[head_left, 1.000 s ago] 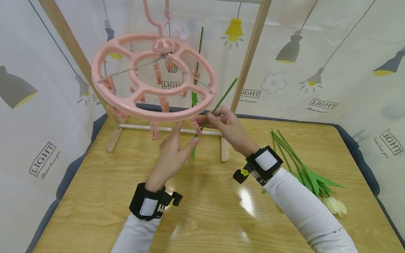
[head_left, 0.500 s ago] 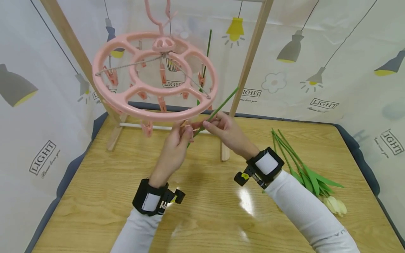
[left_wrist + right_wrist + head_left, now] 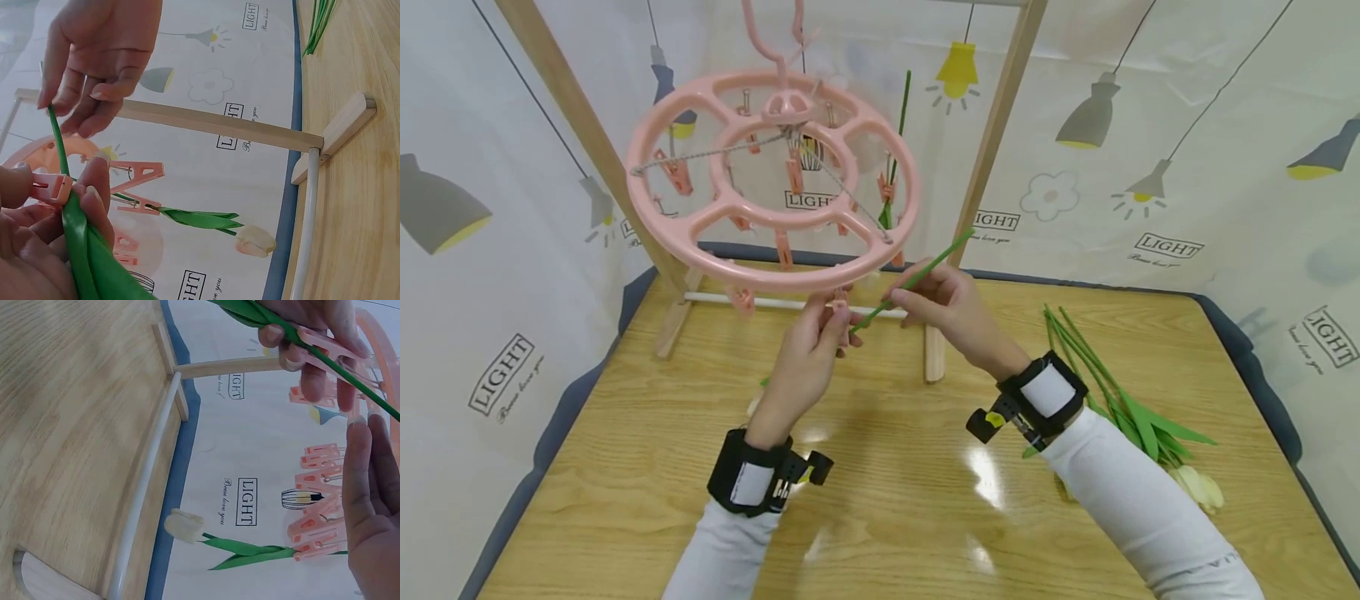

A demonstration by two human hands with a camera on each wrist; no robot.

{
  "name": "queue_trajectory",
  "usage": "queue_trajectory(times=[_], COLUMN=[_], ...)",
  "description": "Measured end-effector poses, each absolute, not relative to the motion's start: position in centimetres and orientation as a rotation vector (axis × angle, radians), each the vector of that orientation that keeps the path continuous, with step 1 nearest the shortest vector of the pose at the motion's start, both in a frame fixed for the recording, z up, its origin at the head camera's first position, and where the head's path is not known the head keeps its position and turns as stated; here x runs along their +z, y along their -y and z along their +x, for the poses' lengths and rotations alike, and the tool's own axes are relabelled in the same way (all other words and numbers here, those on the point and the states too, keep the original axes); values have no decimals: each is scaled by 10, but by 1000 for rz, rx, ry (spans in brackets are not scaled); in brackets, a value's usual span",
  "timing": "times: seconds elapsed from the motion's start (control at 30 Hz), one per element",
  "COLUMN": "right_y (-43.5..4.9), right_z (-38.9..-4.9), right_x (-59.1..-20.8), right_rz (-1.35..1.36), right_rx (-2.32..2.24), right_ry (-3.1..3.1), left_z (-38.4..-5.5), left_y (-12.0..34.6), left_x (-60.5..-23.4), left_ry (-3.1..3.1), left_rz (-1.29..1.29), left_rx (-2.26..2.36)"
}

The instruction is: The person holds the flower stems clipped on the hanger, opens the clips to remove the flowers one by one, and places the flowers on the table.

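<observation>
A pink round hanger (image 3: 767,271) with dangling clothespins hangs in front of me. My left hand (image 3: 797,358) pinches one clothespin (image 3: 55,189) below the hanger's near rim. The green stem of a tulip (image 3: 76,231) passes at that clothespin, its leaves lying against the left palm; whether the clothespin bites the stem I cannot tell. My right hand (image 3: 958,317) pinches the bare upper stem between thumb and fingers, to the right of the clothespin. The white bloom is mostly hidden behind my left wrist. A second tulip (image 3: 184,525) hangs bloom-down from another clothespin farther back.
A wooden stand (image 3: 992,142) with a white crossbar (image 3: 737,300) frames the hanger. Several loose tulips (image 3: 1120,400) lie on the wooden table (image 3: 880,517) at the right, partly under my right forearm. A printed cloth wall (image 3: 1150,208) encloses the back and sides.
My left hand has closed its fingers on the clothespin and drawn it slightly left. My right hand has lowered a little, tilting the stem flatter. The hanger has turned slightly.
</observation>
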State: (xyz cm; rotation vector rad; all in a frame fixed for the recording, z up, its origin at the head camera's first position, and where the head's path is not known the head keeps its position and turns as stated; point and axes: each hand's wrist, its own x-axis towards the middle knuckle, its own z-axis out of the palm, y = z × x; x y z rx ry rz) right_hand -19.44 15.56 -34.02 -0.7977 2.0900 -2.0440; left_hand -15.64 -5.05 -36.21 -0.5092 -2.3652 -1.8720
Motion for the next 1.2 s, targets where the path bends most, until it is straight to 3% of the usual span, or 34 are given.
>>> queue_trajectory(times=[0.27,0.87,1.2], right_y=[-164,-160,-157], right_z=[-190,-186,-177], right_x=[-327,-326,-320], right_rz=[-875,-738,-878], right_rx=[-2218,-2531,-2511], right_ry=[-1973,-1431,-1289], left_z=[-157,-155,-150], left_y=[54,55,63], left_x=[-364,-362,-355], left_ry=[2340,2294,2239], left_rz=[-516,-537,-597], left_rx=[-1875,-1844,-1865])
